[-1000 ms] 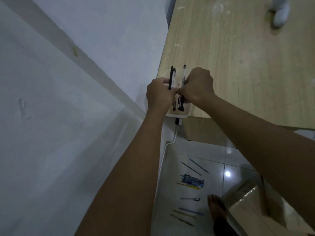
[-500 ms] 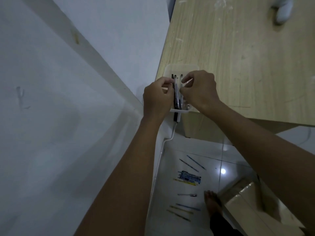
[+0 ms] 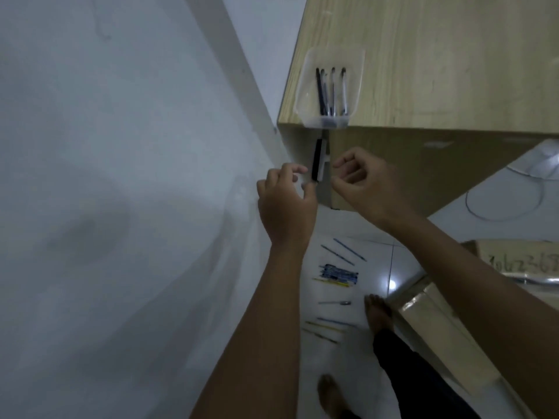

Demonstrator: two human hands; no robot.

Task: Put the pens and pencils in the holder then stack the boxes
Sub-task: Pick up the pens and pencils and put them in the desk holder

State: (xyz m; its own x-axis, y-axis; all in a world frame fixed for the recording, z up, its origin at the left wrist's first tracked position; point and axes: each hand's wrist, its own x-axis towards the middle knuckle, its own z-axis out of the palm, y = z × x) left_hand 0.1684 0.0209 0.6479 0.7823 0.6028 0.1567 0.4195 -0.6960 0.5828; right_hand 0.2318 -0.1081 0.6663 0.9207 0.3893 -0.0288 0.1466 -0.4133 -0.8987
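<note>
Clear plastic holder (image 3: 308,95) stands at desk (image 3: 453,71) front corner, four pens (image 3: 331,92) upright inside. Both hands below desk edge, fingers loosely curled, holding nothing: left hand (image 3: 287,204), right hand (image 3: 360,182). More pens (image 3: 338,272) lie on floor (image 3: 375,261). Likely step: between loads. Next: bend down, gather floor pens.

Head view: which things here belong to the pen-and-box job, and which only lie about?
For the job:
holder
pens in holder
pens on floor
cardboard box

Just there:
desk
white cable
black plug
</note>
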